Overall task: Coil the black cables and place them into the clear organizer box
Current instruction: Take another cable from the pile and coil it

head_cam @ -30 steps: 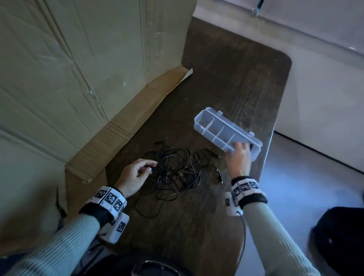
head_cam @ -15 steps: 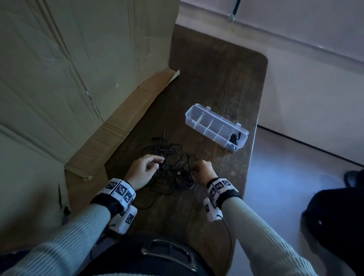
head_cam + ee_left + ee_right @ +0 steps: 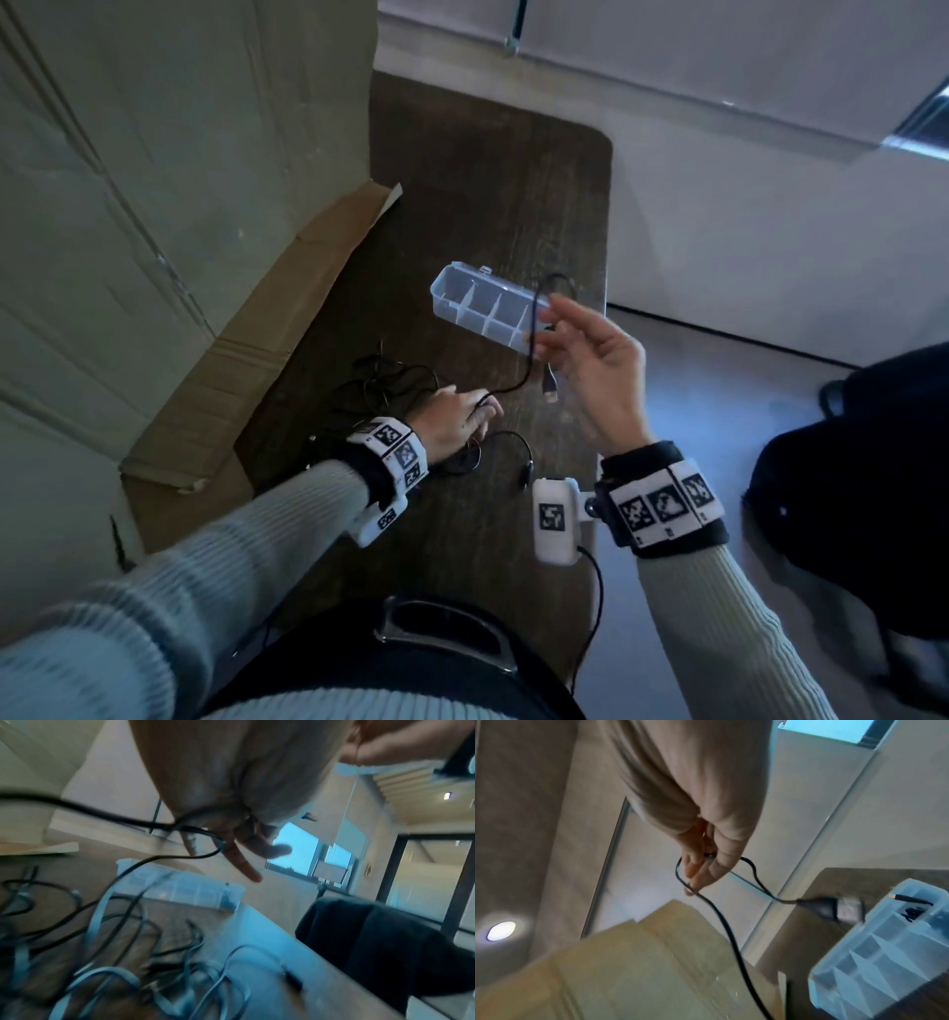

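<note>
A clear organizer box (image 3: pixel 475 303) with dividers lies open on the dark wooden table (image 3: pixel 488 154). Its end compartment holds a small black cable (image 3: pixel 913 911). My right hand (image 3: pixel 552 329) is raised in front of the box and pinches a black cable (image 3: pixel 531 329), looped over its fingers. The cable's USB plug (image 3: pixel 550 388) dangles below. The cable runs down to my left hand (image 3: pixel 480 411), which holds it low over the table. A tangle of black cables (image 3: pixel 385 383) lies beside and under that hand.
A large cardboard box (image 3: pixel 179 180) with a lowered flap (image 3: pixel 267 329) stands along the table's left side. The table's right edge (image 3: pixel 607 231) is just past the organizer box. A black bag (image 3: pixel 847 488) sits on the floor to the right.
My right hand has risen from the tangle with one cable, plug hanging free. My left hand has shifted right along the same cable.
</note>
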The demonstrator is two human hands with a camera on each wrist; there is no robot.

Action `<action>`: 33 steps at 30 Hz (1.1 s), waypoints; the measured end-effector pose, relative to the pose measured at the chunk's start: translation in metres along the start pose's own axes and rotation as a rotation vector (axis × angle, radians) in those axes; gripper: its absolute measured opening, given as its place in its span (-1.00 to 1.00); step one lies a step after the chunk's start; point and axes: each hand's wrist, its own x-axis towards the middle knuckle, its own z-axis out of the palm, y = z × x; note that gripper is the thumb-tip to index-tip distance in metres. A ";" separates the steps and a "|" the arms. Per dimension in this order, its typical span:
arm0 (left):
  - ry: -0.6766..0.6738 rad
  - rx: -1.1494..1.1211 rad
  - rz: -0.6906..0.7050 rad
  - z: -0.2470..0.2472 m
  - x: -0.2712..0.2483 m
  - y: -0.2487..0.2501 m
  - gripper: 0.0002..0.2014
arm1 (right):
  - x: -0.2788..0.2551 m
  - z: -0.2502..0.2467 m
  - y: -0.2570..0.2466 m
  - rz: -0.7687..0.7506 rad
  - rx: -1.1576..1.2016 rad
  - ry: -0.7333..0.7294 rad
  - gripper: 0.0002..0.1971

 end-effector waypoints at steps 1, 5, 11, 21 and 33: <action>0.026 -0.026 0.020 0.001 -0.003 -0.010 -0.83 | 0.001 -0.008 -0.011 -0.029 0.097 0.068 -0.73; 0.172 0.023 0.120 -0.013 -0.017 -0.044 -0.85 | 0.002 -0.048 -0.042 -0.095 0.303 0.313 -0.73; 0.359 -0.005 0.156 -0.062 -0.016 -0.031 -0.80 | 0.002 -0.073 -0.045 -0.037 0.082 0.470 -0.72; 0.270 0.371 0.175 -0.120 0.010 0.079 -0.61 | -0.020 0.014 -0.007 -0.028 -0.973 -0.405 -0.67; -0.073 0.257 -0.059 -0.121 0.008 0.083 -0.39 | -0.047 0.016 -0.034 0.270 -0.482 -0.498 -0.33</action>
